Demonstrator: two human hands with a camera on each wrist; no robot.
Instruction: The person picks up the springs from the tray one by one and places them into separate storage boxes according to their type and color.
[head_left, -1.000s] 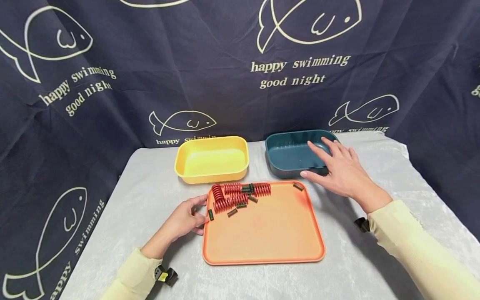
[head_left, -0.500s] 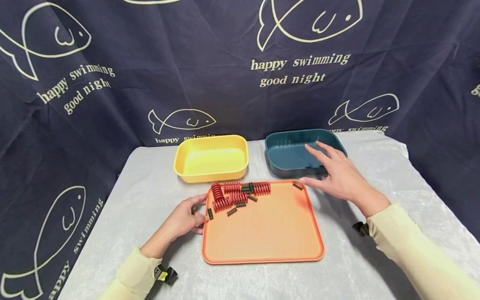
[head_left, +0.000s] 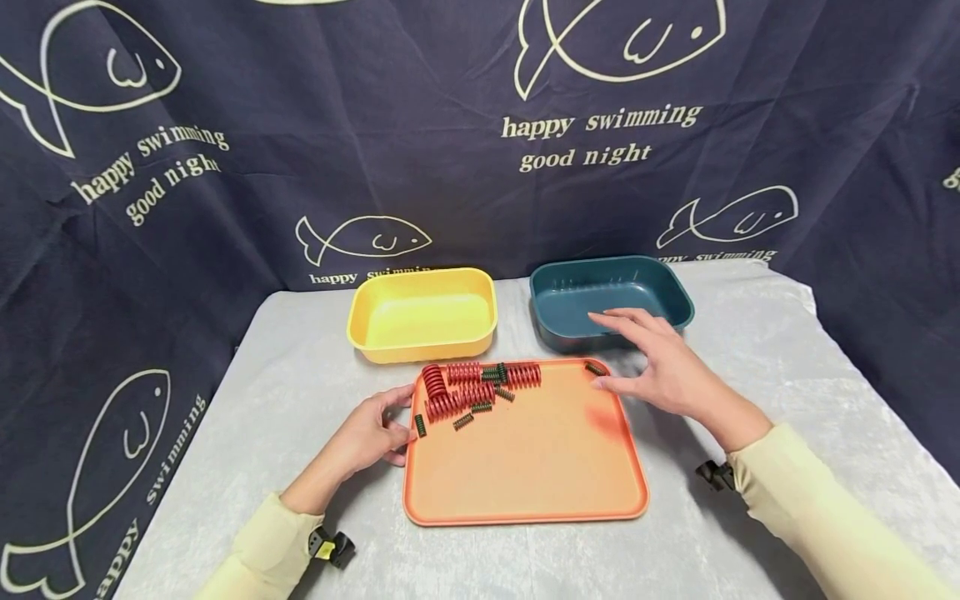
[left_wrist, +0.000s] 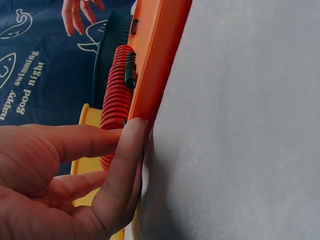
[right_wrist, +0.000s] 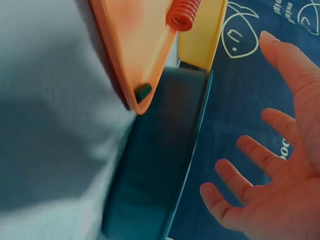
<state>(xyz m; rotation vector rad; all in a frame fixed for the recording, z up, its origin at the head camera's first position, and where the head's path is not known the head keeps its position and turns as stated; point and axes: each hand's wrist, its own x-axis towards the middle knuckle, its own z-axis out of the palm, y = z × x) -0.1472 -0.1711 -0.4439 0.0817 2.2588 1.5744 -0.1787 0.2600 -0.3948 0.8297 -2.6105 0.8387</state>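
An orange tray point(head_left: 525, 467) bears red coil springs point(head_left: 461, 402) and smaller dark green springs point(head_left: 463, 422), bunched at its far left. My left hand point(head_left: 367, 435) holds the tray's left edge, and its thumb point(left_wrist: 131, 145) lies against the rim in the left wrist view. Spread and bent a little, the fingers of my right hand point(head_left: 667, 367) hover over the tray's far right corner and the near side of the teal bin point(head_left: 555, 321). One small green spring point(head_left: 595, 368) lies in that corner, close to the right thumb. Nothing is in the right hand.
A yellow bin point(head_left: 420, 354) stands behind the tray at left, beside the teal bin. Both bins sit near the back of the table, which has a grey cloth point(head_left: 315, 342). A dark blue curtain point(head_left: 450, 125) with fish drawings hangs behind.
My right hand has come down and toward me, from over the teal bin to the tray's far right corner. The left hand keeps its place at the tray.
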